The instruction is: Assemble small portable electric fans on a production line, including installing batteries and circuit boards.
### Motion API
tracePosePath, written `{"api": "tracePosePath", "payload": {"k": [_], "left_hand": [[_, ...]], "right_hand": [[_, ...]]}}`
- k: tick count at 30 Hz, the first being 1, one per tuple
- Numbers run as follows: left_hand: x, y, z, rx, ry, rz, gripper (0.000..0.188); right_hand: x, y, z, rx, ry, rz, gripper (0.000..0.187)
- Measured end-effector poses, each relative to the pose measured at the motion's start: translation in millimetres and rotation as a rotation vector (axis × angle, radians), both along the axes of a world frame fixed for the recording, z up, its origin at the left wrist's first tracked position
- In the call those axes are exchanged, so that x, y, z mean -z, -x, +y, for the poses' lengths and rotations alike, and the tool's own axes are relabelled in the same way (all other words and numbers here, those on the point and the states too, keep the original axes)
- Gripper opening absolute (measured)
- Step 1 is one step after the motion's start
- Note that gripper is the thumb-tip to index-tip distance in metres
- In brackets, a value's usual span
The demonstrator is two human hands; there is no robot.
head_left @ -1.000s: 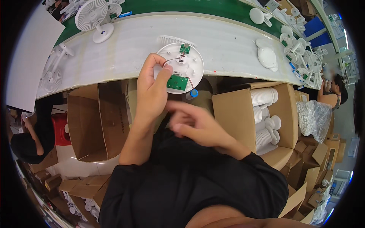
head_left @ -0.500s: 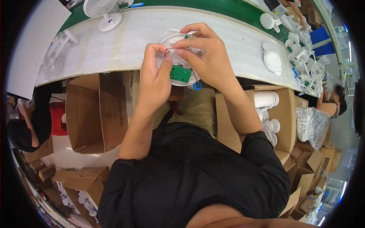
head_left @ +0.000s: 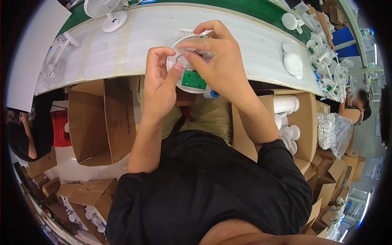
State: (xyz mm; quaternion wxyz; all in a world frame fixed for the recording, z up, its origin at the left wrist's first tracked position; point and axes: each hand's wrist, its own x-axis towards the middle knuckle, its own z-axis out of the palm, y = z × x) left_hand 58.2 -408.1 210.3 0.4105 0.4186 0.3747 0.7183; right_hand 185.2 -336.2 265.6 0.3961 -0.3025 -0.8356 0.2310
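The round white base (head_left: 183,65) is held at the near edge of the desk (head_left: 122,45) by both hands: the left hand (head_left: 160,83) is closed on its left rim, thumb laid across the face, and the right hand (head_left: 220,61) is curled over the top and right side, its fingertips pressed into the middle of the disc. The base is judged to be light, stiff moulded plastic, smooth enough to slip if pinched only by the edge, so the rim is the place where it is best taken, with a thumb on the face to steady it. The green board (head_left: 194,80) seated in its lower part (small parts and thin wires can be made out on it) is judged fragile and better left untouched by any pressing finger. The disc is shallow, pale and glossy, partly hidden under the fingers. Farther out, a small white fan (head_left: 105,10) stands on the desk, another white base (head_left: 293,63) lies to the right, and open cartons (head_left: 96,118) are ranged below the desk edge.
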Motion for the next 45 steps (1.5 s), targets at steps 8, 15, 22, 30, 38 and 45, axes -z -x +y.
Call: {"api": "tracePosePath", "payload": {"k": [8, 15, 22, 30, 38, 45], "left_hand": [[-2, 9, 6, 0.027, 0.119, 0.288, 0.018], [-7, -12, 18, -0.132, 0.105, 0.278, 0.013], [4, -17, 9, -0.145, 0.098, 0.175, 0.014], [4, -13, 8, -0.184, 0.111, 0.214, 0.013], [3, -18, 7, -0.168, 0.111, 0.239, 0.013], [-2, -25, 8, -0.166, 0.099, 0.204, 0.015]], "right_hand": [[10, -13, 19, -0.018, 0.045, 0.033, 0.028], [6, -65, 28, -0.083, 0.103, 0.173, 0.039], [56, -94, -47, 0.048, 0.362, 0.086, 0.041], [25, -93, -33, -0.280, 0.824, 0.316, 0.027], [29, -73, -26, 0.013, 0.453, 0.332, 0.020], [30, -38, -24, 0.259, 0.364, 0.491, 0.013]]}}
